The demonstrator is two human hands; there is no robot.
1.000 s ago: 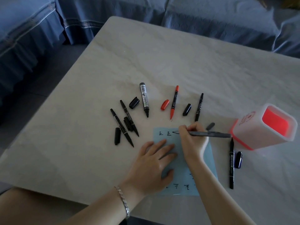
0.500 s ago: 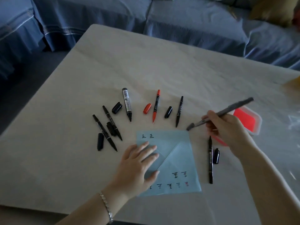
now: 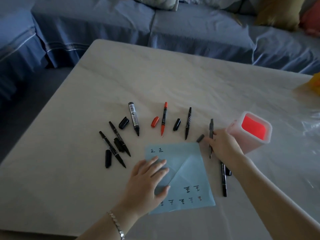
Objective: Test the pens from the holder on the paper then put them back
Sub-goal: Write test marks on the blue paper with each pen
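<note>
A light blue paper [image 3: 187,163] with small written marks lies on the table. My left hand [image 3: 149,179] rests flat on it, fingers spread. My right hand [image 3: 223,144] holds a grey pen [image 3: 211,129] low over the table just right of the paper's top corner, beside its grey cap [image 3: 200,138]. The white holder with a red inside [image 3: 249,134] stands right behind that hand. Uncapped pens lie in a fan above the paper: a thick black marker [image 3: 133,118], a red pen [image 3: 163,118], a thin black pen [image 3: 188,122] and two black pens [image 3: 112,149] at the left.
Loose caps lie among the pens: black [image 3: 124,123], red [image 3: 154,121], black [image 3: 177,124]. Another black pen [image 3: 223,179] lies right of the paper under my right forearm. A blue sofa [image 3: 155,28] runs behind the table. Clear plastic [image 3: 311,122] sits at the right edge.
My right hand lifted the grey pen off the paper, swung it right toward the holder, then brought it down beside the grey cap. The left hand stayed on the paper.
</note>
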